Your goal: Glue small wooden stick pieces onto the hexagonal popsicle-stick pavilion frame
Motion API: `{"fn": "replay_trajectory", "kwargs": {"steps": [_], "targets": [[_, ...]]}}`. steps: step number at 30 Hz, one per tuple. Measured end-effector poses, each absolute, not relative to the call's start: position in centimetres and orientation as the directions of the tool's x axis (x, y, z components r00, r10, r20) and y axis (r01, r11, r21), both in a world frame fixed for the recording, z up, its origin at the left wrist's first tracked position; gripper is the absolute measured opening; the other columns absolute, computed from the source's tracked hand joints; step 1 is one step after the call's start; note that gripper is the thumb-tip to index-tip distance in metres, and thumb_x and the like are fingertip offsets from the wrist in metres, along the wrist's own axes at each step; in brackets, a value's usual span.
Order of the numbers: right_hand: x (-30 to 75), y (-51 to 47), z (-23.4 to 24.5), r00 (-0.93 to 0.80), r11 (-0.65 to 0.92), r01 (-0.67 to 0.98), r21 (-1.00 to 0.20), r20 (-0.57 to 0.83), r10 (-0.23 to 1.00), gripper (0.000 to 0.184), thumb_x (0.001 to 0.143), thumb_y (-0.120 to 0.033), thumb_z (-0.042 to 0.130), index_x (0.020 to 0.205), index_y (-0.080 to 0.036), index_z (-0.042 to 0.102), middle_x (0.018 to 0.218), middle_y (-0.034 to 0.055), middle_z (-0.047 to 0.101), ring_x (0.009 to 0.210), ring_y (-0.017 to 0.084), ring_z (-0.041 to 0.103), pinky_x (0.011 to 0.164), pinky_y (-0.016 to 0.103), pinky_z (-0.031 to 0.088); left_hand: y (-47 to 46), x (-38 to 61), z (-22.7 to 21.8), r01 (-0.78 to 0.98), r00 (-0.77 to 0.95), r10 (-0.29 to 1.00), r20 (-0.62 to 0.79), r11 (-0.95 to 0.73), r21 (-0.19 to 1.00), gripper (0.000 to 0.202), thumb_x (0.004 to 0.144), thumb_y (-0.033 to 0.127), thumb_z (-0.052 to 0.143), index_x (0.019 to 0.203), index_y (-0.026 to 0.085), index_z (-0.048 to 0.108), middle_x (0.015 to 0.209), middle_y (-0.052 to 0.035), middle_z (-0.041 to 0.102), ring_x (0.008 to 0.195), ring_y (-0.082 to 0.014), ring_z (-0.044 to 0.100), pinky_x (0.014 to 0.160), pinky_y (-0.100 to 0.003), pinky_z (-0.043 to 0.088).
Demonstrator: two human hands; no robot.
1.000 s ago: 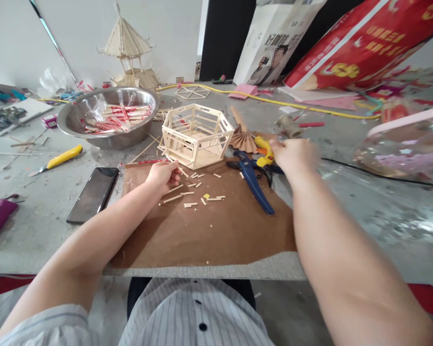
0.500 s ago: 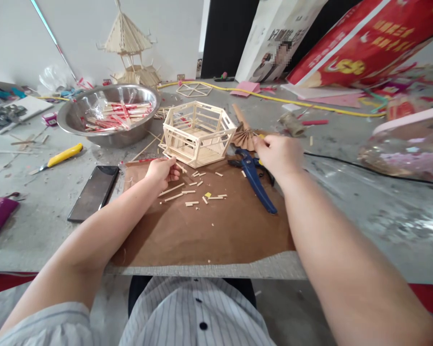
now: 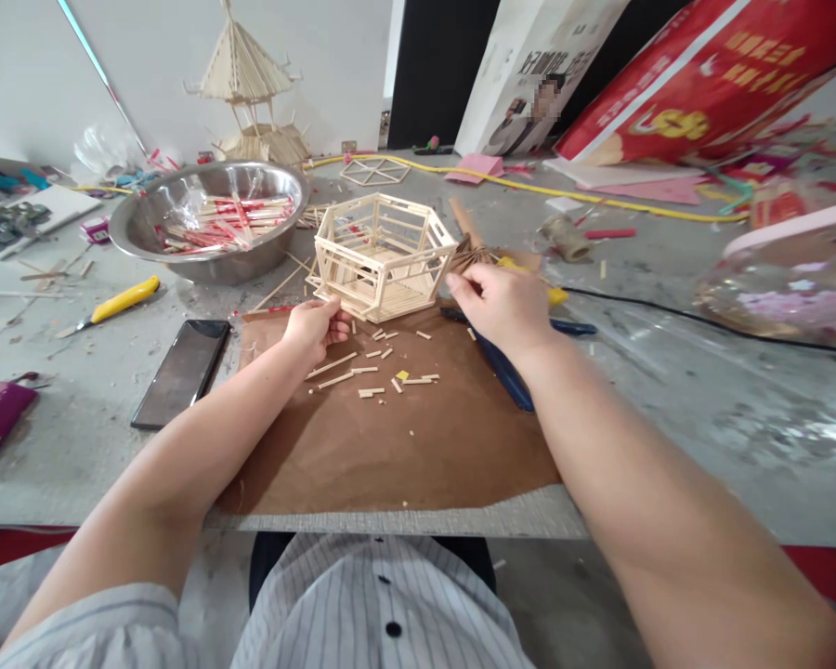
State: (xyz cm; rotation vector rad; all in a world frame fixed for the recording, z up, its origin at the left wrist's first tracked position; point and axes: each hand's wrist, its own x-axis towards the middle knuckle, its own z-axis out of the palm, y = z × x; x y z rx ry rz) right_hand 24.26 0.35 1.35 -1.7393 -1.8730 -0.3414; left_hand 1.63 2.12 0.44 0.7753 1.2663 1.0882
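Observation:
A six-sided open frame model (image 3: 378,269) made of thin wooden sticks stands at the back of a brown sheet (image 3: 390,455). My left hand (image 3: 319,332) is closed on the front left edge of its base, thumb on top and fingers curled below. By the right side of the model is my right hand (image 3: 502,302), its fingers bent and drawn together; whether they touch the frame is unclear. Under that hand lie blue-handled cutters (image 3: 505,372), partly covered. A yellow tool (image 3: 557,295) with a black cord shows behind it. Several short stick offcuts (image 3: 372,370) lie in front of the model.
A steel bowl (image 3: 209,265) of red-and-white wrapped sticks stands at back left. Nearby are a yellow utility knife (image 3: 126,298) and a phone (image 3: 181,374). A stick pagoda (image 3: 247,88) rises behind. A yellow cable (image 3: 599,200) crosses the back, and a clear bag (image 3: 794,288) sits far right.
My right hand has moved left and slightly down from beside the yellow tool to the model's right side, now covering part of the cutters. The left hand stays at the base.

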Motion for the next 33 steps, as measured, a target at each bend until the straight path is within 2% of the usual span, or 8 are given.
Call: {"fn": "replay_trajectory", "kwargs": {"steps": [9, 12, 14, 17, 20, 26, 33], "targets": [[23.7, 0.3, 0.7, -0.092, 0.216, 0.964, -0.153, 0.571, 0.816, 0.033, 0.083, -0.039, 0.042, 0.066, -0.018, 0.060, 0.067, 0.0075, 0.064, 0.066, 0.019, 0.056, 0.057, 0.028, 0.031, 2.4, 1.8, 0.3, -0.188, -0.052, 0.937, -0.346, 0.331, 0.925, 0.017, 0.087, 0.017, 0.045, 0.070, 0.015, 0.042, 0.046, 0.0030, 0.052, 0.033, -0.0062, 0.044, 0.036, -0.018, 0.038], [23.3, 0.2, 0.7, -0.110, 0.265, 0.947, -0.180, 0.594, 0.797, 0.026, 0.083, -0.035, 0.043, 0.080, -0.018, 0.063, 0.076, 0.0077, 0.066, 0.072, 0.021, 0.058, 0.062, 0.030, 0.038, 2.5, 1.8, 0.3, -0.185, -0.055, 0.937, -0.346, 0.331, 0.925, 0.018, 0.087, 0.017, 0.044, 0.069, 0.015, 0.043, 0.046, 0.0028, 0.052, 0.033, -0.0064, 0.045, 0.036, -0.018, 0.038], [22.9, 0.0, 0.7, -0.152, 0.335, 0.923, -0.188, 0.622, 0.768, 0.025, 0.082, -0.031, 0.044, 0.095, -0.019, 0.062, 0.092, 0.0092, 0.066, 0.082, 0.023, 0.059, 0.068, 0.033, 0.042, 2.5, 1.8, 0.2, -0.188, -0.056, 0.938, -0.343, 0.328, 0.926, 0.018, 0.087, 0.017, 0.044, 0.069, 0.015, 0.042, 0.046, 0.0026, 0.052, 0.033, -0.0068, 0.045, 0.036, -0.018, 0.038], [22.0, -0.4, 0.7, -0.244, 0.446, 0.880, -0.164, 0.649, 0.721, 0.035, 0.081, -0.025, 0.045, 0.114, -0.020, 0.055, 0.118, 0.0107, 0.057, 0.100, 0.025, 0.056, 0.078, 0.038, 0.045, 2.6, 1.8, 0.2, -0.194, -0.054, 0.938, -0.341, 0.326, 0.925, 0.018, 0.087, 0.017, 0.043, 0.069, 0.015, 0.042, 0.046, 0.0022, 0.052, 0.033, -0.0070, 0.045, 0.037, -0.018, 0.038], [21.4, -0.6, 0.5, -0.325, 0.514, 0.848, -0.132, 0.637, 0.699, 0.046, 0.080, -0.020, 0.044, 0.126, -0.023, 0.045, 0.129, 0.0096, 0.048, 0.113, 0.027, 0.049, 0.084, 0.042, 0.046, 2.6, 1.8, 0.1, -0.208, -0.055, 0.935, -0.350, 0.332, 0.920, 0.017, 0.087, 0.019, 0.045, 0.070, 0.015, 0.044, 0.047, 0.0021, 0.052, 0.034, -0.0065, 0.045, 0.039, -0.017, 0.039], [20.4, -0.1, 1.0, -0.317, 0.502, 0.856, -0.126, 0.638, 0.701, 0.054, 0.082, -0.022, 0.041, 0.136, -0.024, 0.033, 0.138, 0.0108, 0.038, 0.123, 0.030, 0.040, 0.083, 0.044, 0.048, 2.7, 1.7, 0.3, -0.221, -0.044, 0.932, -0.359, 0.341, 0.914, 0.022, 0.089, 0.018, 0.038, 0.069, 0.014, 0.045, 0.047, 0.0010, 0.053, 0.033, -0.0072, 0.045, 0.037, -0.018, 0.038], [19.3, 0.9, 1.8, -0.338, 0.507, 0.851, -0.134, 0.599, 0.726, 0.048, 0.083, -0.024, 0.043, 0.130, -0.017, 0.042, 0.129, 0.0123, 0.049, 0.113, 0.029, 0.049, 0.082, 0.041, 0.048, 2.6, 1.8, 0.5, -0.225, -0.037, 0.927, -0.373, 0.356, 0.907, 0.025, 0.090, 0.018, 0.035, 0.068, 0.013, 0.046, 0.047, 0.0009, 0.053, 0.033, -0.0067, 0.044, 0.036, -0.018, 0.036]]}}
